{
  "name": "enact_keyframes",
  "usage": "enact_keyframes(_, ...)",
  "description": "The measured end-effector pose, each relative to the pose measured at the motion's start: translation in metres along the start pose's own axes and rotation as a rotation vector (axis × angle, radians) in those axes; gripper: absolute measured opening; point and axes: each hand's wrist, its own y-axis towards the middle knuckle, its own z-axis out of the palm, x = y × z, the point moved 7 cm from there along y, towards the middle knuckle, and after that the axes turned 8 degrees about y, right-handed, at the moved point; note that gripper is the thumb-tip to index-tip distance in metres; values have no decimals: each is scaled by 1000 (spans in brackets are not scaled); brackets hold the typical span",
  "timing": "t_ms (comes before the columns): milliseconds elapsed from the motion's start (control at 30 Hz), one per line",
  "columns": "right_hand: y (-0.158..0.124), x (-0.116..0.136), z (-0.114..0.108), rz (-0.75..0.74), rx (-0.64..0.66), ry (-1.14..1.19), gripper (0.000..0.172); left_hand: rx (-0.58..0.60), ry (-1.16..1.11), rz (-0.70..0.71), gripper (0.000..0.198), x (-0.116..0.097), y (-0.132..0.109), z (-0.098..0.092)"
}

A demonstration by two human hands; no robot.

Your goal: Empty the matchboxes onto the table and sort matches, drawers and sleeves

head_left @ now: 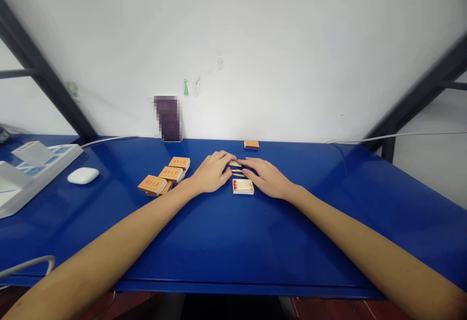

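Between my two hands lies a small row of loose matches [238, 170] on the blue table. My left hand [213, 173] is at their left ends, thumb and forefinger touching them. From the other side, my right hand [268, 176] has its thumb and forefinger at the right ends. Just nearer to me sits an open white matchbox tray [243, 193] with red-headed matches [241, 185] lying in it. To the left of my left hand are several orange matchboxes [153, 184], some stacked and overlapping. The fingers partly cover the loose matches.
One orange matchbox cover [251, 144] rests near the wall behind my hands. A phone-like dark object [170, 119], blurred, leans on the wall. At left are a white earphone case [83, 175] and a pale plastic tray [69, 157]. Cables run along the table's back.
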Motion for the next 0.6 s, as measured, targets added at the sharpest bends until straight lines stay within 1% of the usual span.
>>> enact_keyframes(133,0,2,-1,-32,-9,-13,45,36,-40,-19,34,0,1,3)
enact_keyframes(267,-1,5,-3,-51,-25,-11,42,84,-65,-24,38,0,2,6)
enact_keyframes(433,-2,9,-6,-41,-33,41,39,103,-68,-31,38,1,2,7)
enact_keyframes(600,-2,7,-8,-35,-78,79,40,112,-39,-88,38,7,1,10)
